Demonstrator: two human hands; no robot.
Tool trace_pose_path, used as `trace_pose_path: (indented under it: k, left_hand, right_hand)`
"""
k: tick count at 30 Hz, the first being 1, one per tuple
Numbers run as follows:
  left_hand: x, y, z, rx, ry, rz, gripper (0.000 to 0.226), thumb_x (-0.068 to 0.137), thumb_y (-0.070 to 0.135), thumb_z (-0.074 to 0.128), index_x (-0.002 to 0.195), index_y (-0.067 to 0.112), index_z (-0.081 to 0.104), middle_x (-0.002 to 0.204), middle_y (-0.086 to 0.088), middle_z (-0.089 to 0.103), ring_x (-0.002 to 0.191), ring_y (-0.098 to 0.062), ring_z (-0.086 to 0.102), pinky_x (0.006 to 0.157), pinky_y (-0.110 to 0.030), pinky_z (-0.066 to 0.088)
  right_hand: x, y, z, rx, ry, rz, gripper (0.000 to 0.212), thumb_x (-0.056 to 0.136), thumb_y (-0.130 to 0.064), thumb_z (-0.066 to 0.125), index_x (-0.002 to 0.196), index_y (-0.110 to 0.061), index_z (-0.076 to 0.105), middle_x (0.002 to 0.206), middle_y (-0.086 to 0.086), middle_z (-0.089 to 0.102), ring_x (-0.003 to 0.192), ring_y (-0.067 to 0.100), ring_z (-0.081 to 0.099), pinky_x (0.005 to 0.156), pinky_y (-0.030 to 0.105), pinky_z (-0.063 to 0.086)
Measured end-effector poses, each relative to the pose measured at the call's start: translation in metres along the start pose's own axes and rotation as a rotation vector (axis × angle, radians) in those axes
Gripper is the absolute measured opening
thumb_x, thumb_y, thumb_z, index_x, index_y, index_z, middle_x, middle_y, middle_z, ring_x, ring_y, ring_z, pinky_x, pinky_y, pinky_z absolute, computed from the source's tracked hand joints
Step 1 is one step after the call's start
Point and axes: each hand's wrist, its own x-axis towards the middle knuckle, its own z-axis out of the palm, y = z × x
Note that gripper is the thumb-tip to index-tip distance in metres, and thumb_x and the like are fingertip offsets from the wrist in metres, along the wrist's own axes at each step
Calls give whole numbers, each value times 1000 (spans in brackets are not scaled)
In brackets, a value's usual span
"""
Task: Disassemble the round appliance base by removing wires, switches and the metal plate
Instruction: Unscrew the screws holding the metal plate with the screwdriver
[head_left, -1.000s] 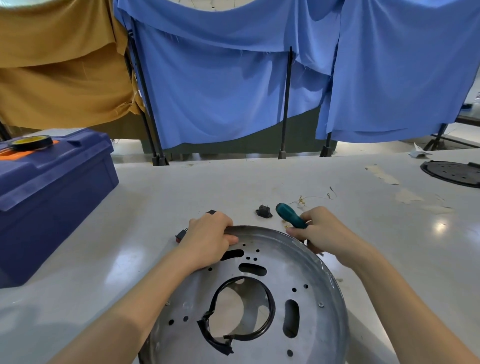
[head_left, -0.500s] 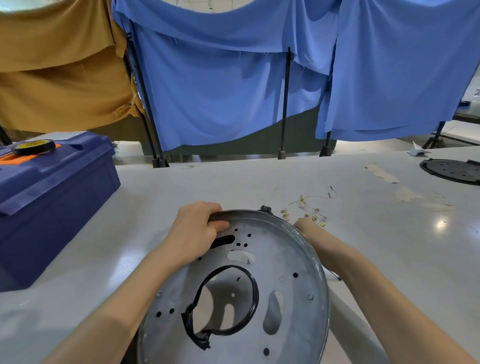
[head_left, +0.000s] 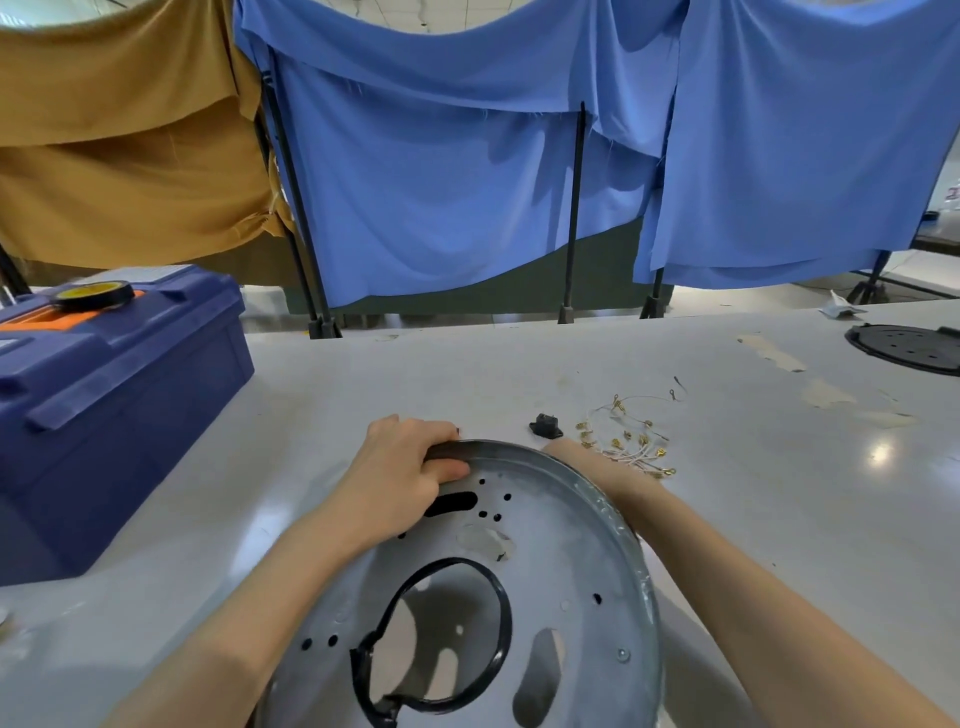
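The round metal plate (head_left: 566, 551) stands tilted up from the white table, its inner face toward me, with a black ring gasket (head_left: 501, 603) around its centre hole. My left hand (head_left: 400, 467) grips the plate's top rim, thumb on the inner face. Over the far right rim reaches my right hand (head_left: 574, 453); only its wrist and back show, and the fingers are hidden behind the plate. A small black switch (head_left: 545, 425) and a bundle of thin wires with brass terminals (head_left: 628, 441) lie on the table just beyond the plate.
A dark blue toolbox (head_left: 104, 415) with a yellow-and-black tape roll (head_left: 93, 293) on its lid stands at the left. At the far right of the table (head_left: 779, 493) lies a black round cover (head_left: 909, 348). Blue and tan cloths hang behind.
The plate has been tilted up toward me. My right hand, which held a green-handled screwdriver, has gone behind the far rim and the screwdriver is out of sight.
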Motion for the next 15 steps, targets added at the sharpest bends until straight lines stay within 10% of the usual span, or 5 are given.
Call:
trace_pose_path:
  k: [8, 15]
  left_hand:
    - [-12, -34, -19, 117, -66, -46, 31, 84, 15, 69, 60, 14, 50, 69, -17, 58, 74, -37, 54, 69, -37, 40]
    - [-9, -34, -10, 185, -127, -77, 48, 86, 16, 67, 52, 29, 35, 54, 4, 47, 62, -24, 48, 56, -17, 24]
  right_hand:
    - [-13, 7, 7, 65, -21, -58, 13, 80, 0, 69, 70, -8, 72, 48, -3, 60, 40, 5, 50, 43, 12, 39]
    - [-22, 15, -15, 150, 55, 21, 12, 82, -7, 72, 74, -2, 65, 52, 8, 62, 41, 15, 30, 39, 19, 21]
